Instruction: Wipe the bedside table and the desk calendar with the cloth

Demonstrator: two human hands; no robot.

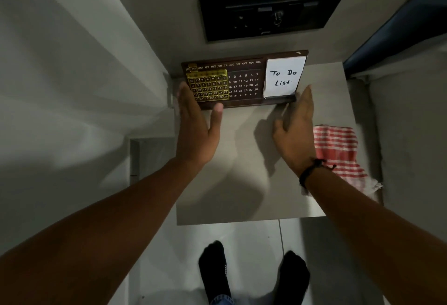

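A dark brown desk calendar [244, 82] with a gold date frame and a white "To Do List" pad stands at the back of the grey bedside table [242, 183], against the wall. My left hand [197, 123] is at the calendar's left end, thumb on its front base and fingers along its side. At the right end is my right hand [296, 125], fingers spread, touching or just short of the calendar's edge. A red-and-white striped cloth [338, 149] lies crumpled on the table's right side, under my right wrist, with neither hand on it.
A black switch and socket panel [273, 11] is on the wall above the calendar. White bedding [60, 86] lies to the left and a dark surface at the upper right. My feet in black socks [254, 273] stand on the tiled floor before the table.
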